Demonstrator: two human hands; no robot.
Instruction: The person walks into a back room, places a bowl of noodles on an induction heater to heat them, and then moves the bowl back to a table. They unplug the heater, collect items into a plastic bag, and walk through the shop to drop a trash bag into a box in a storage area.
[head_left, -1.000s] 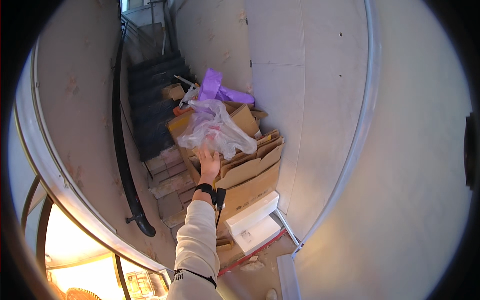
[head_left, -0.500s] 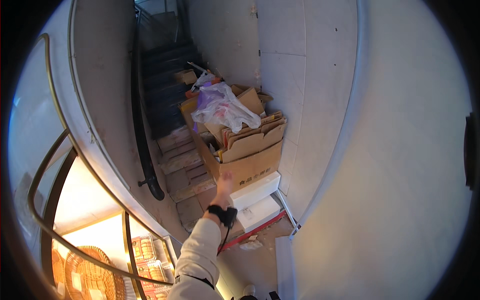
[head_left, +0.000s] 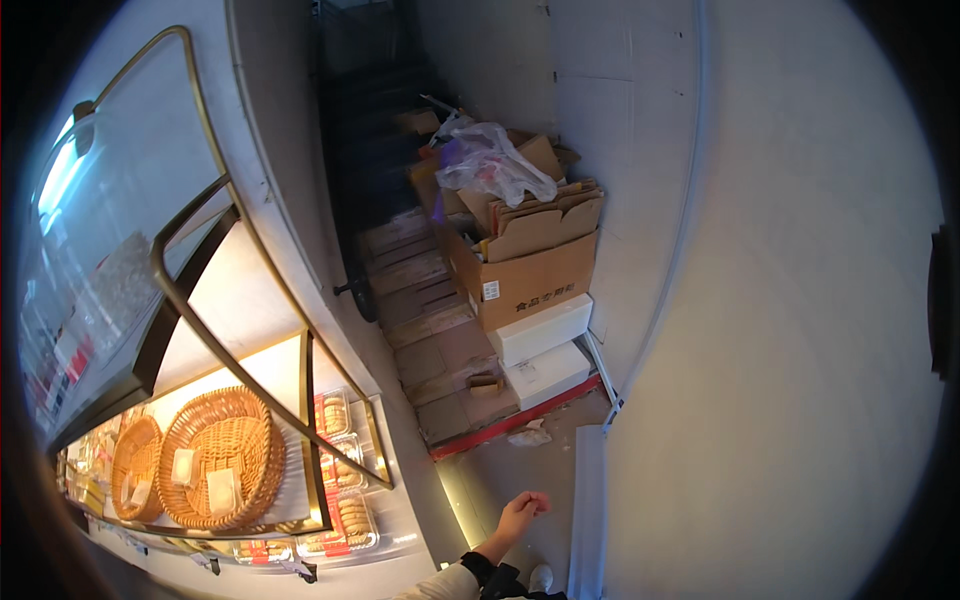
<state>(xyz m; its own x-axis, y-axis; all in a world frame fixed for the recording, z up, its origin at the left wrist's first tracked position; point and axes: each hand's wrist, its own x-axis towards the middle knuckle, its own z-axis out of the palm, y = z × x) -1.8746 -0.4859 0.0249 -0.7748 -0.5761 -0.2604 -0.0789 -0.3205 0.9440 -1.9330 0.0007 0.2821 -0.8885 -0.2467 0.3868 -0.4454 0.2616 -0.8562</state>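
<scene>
My left hand (head_left: 522, 510) is low in the middle of the view, over the floor in front of the stairs. Its fingers are curled in together, and I see nothing in them. A black band and a small black device sit at the wrist, below a cream sleeve. Ahead of it, on the lowest step, lies a small piece of brown cardboard (head_left: 485, 384). Beyond stands a large cardboard box (head_left: 545, 275) filled with flattened cartons and a crumpled plastic bag (head_left: 495, 165). White foam boxes (head_left: 548, 375) are stacked against its front. My right hand is out of sight.
A lit display case (head_left: 320, 460) on the left holds wicker baskets (head_left: 225, 455) and clear packs of round baked goods (head_left: 352, 520). Dark stairs climb behind the cardboard box. A red strip (head_left: 520, 420) edges the bottom step, with crumpled litter (head_left: 530, 433) below. A pale wall (head_left: 800, 300) stands right.
My left hand has drawn back and down from near the cardboard box, and its fingers are now curled. The small cardboard piece now shows on the step. The view has turned left.
</scene>
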